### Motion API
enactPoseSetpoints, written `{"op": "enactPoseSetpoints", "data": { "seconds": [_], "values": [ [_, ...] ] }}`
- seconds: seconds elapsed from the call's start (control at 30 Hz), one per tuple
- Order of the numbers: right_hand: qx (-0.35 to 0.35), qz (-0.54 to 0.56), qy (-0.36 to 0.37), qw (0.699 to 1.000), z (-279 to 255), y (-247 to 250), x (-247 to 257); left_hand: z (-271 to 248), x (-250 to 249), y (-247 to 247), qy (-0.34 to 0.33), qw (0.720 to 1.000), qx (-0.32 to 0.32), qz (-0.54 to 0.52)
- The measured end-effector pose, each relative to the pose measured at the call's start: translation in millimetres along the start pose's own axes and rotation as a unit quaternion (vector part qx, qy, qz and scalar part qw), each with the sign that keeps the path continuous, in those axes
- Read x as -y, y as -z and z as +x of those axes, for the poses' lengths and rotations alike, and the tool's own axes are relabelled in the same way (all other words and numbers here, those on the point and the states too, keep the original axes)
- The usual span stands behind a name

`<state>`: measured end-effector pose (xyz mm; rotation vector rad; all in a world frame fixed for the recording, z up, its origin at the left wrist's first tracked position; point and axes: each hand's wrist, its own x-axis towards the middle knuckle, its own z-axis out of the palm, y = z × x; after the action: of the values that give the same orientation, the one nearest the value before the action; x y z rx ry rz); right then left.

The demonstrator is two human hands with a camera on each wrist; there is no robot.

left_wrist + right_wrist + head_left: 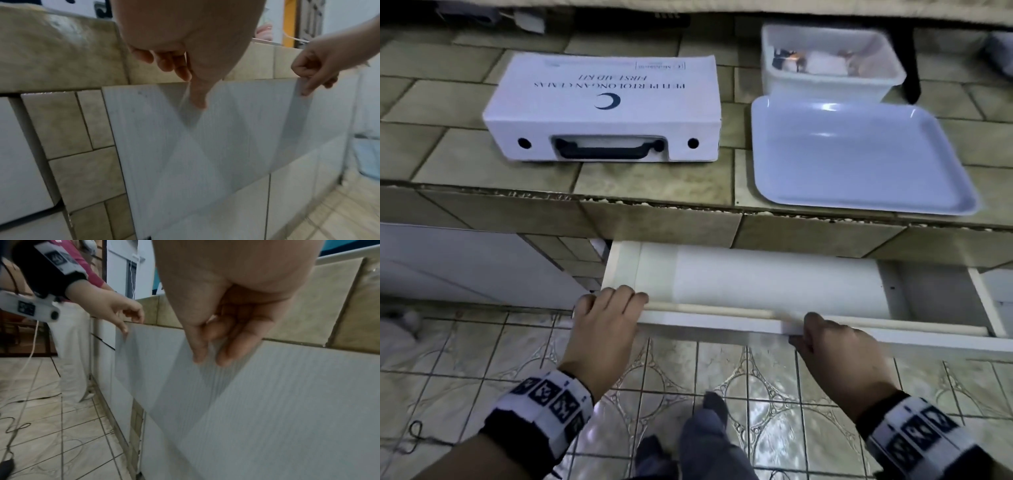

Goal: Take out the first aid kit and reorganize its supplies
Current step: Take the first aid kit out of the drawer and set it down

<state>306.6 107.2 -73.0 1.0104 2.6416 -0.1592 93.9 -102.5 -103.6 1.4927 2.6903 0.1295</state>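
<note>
Glossy plastic tray (pixel 859 161), matt cardboard first aid kit (pixel 602 99), rough tiled counter (pixel 448 92).

My white first aid box (pixel 602 106) bears a dark blue crescent, the tray (pixel 859 161) is pale blue, the counter (pixel 448 99) olive-tiled, the drawer (pixel 722 329) white.

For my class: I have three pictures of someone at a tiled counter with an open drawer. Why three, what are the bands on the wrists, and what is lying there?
No machine here: a person wears three cameras. The head camera looks down at both hands; the patterned wrist bands carry the other two, each looking along its own hand. On the tiled counter lie a white first aid kit with a dark handle, a flat tray, and behind it a tub of small items too blurred to name. Below, the drawer stands open. The left hand and right hand both hold its front edge, thumbs on the front panel. Nothing else is held.
</note>
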Motion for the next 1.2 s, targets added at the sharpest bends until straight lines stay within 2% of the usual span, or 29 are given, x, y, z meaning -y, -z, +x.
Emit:
{"op": "enactPoseSetpoints", "data": {
  "seconds": [0.07,0.17,0.3,0.4,0.5,0.57,0.6,0.67,0.77,0.8,0.83,0.9,0.97,1.1,1.2],
  "values": [
    [-0.004,-0.006,0.005,1.0,11,8,5,11,-1,3,0.063,0.998,-0.015,-0.009],
    [0.001,0.047,0.008,0.999,25,13,7,27,3,19,0.175,0.982,-0.011,-0.072],
    [0.025,0.114,0.075,0.99,40,28,11,37,18,48,0.218,0.967,-0.067,-0.116],
    [0.054,0.17,0.083,0.98,54,61,18,43,28,77,0.242,0.959,-0.106,-0.1],
    [0.085,0.276,0.11,0.951,66,99,28,52,33,103,0.284,0.935,-0.158,-0.139],
    [0.118,0.408,0.126,0.896,71,122,41,62,36,116,0.307,0.908,-0.209,-0.192],
    [0.128,0.482,0.122,0.858,73,133,48,68,38,120,0.322,0.887,-0.237,-0.232],
    [0.156,0.628,0.069,0.759,83,151,62,84,43,126,0.369,0.831,-0.273,-0.315],
    [0.217,0.781,-0.046,0.584,104,177,82,108,56,133,0.417,0.754,-0.289,-0.417],
    [0.245,0.803,-0.07,0.538,111,184,87,115,63,135,0.43,0.742,-0.284,-0.428],
    [0.27,0.813,-0.088,0.508,118,190,92,122,69,137,0.435,0.745,-0.276,-0.425],
    [0.28,0.827,-0.117,0.473,132,197,100,135,83,141,0.434,0.777,-0.242,-0.387],
    [0.253,0.842,-0.143,0.455,143,201,109,146,95,145,0.429,0.803,-0.2,-0.361],
    [0.195,0.854,-0.188,0.445,166,208,120,175,108,158,0.39,0.849,-0.138,-0.329],
    [0.175,0.855,-0.226,0.434,185,215,120,199,113,164,0.353,0.861,-0.131,-0.342]
  ]
}}
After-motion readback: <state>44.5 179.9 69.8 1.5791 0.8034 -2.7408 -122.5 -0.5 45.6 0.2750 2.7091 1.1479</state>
